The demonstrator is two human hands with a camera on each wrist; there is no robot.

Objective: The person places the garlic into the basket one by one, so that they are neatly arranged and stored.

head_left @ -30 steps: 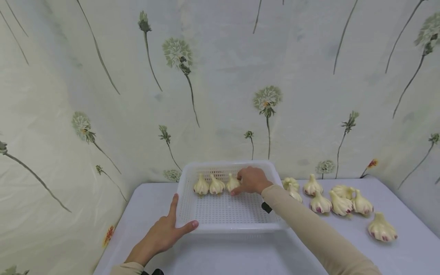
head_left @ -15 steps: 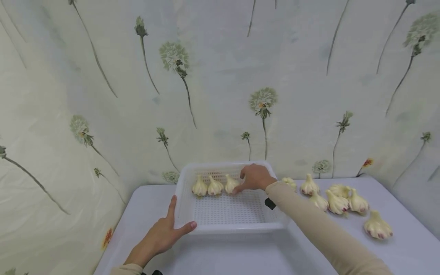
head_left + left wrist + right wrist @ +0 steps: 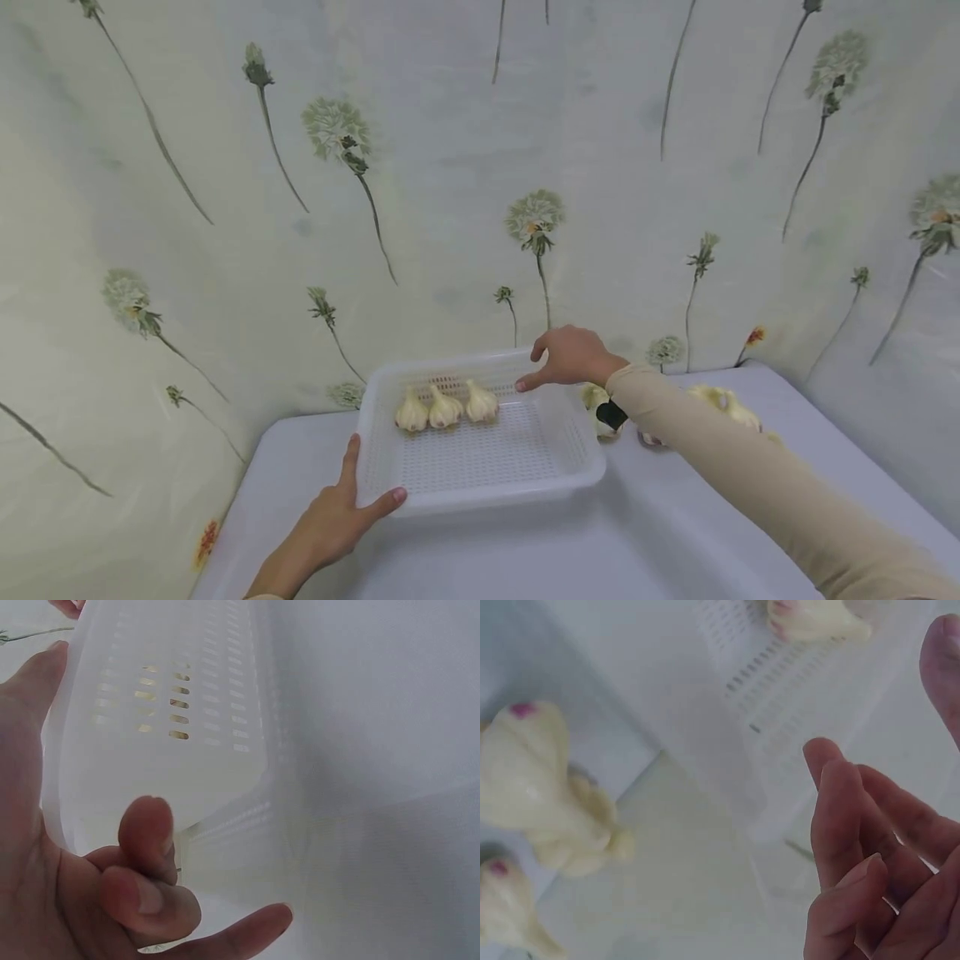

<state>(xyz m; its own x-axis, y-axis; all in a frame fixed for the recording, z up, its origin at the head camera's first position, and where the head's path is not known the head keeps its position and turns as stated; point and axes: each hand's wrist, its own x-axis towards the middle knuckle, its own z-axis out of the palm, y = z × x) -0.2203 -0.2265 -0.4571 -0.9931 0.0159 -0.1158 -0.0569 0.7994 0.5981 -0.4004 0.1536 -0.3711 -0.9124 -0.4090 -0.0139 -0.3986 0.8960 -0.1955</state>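
Three garlic bulbs (image 3: 446, 408) stand in a row at the back left inside a white perforated plastic basket (image 3: 480, 500). My left hand (image 3: 322, 525) spans the basket's front left corner, index finger and thumb spread straight along the rim. In the left wrist view the other fingers of the left hand (image 3: 97, 900) lie loosely bent beside the outer wall. Above the basket's back right part is my right hand (image 3: 573, 358), holding nothing. The right wrist view shows the right hand (image 3: 877, 862) with thumb apart from loosely bent fingers.
Several more garlic bulbs (image 3: 708, 396) lie on the white-covered table (image 3: 480, 562) to the right of the basket, partly hidden by my right sleeve (image 3: 735, 467). A flower-patterned curtain or sheet (image 3: 450, 167) hangs behind and around the table.
My right hand has let go of the third garlic bulb, then lifted away from it to the back right. The left hand stays at the basket's corner. The head view has turned rightward.
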